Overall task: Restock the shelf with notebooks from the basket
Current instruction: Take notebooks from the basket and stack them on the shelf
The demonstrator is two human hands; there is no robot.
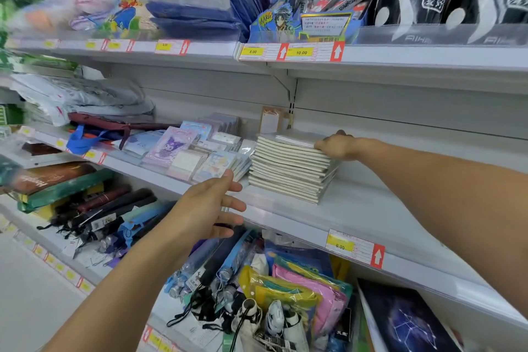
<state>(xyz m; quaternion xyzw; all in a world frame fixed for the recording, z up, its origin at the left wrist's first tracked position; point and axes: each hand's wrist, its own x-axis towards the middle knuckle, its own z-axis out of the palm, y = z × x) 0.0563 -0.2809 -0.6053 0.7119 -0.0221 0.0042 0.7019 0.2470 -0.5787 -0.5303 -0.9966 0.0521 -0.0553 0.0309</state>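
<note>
Fingers of the right hand (335, 146): curled over the top right edge of the notebook stack (288, 168), gripping the uppermost notebooks; thumb side hidden behind the stack. Fingers of the left hand (211, 206): straight and spread, holding nothing, palm turned toward the stack, hovering in front of the shelf edge to the stack's lower left.

Notebook stack: pale, clear-wrapped notebooks piled flat, slightly fanned, on the white middle shelf (385, 208). Bare shelf board lies to the stack's right.

Left of the stack, touching or just beside it: cartoon notepads (183, 148) in clear sleeves, set in overlapping rows. Behind the stack, against the back panel: a small brown-edged pad (271, 120), upright.

Below the stack, on the shelf's front rail: a yellow price tag (340, 246) reading 6.00, with a red arrow card beside it.

Under the stack's shelf: folded umbrellas (114, 217) and coloured plastic pouches (303, 288).

Above the stack, on the upper shelf: blue card boxes (303, 23), with black printed goods (428, 0) further right and folded blue items (188, 8) further left.
</note>
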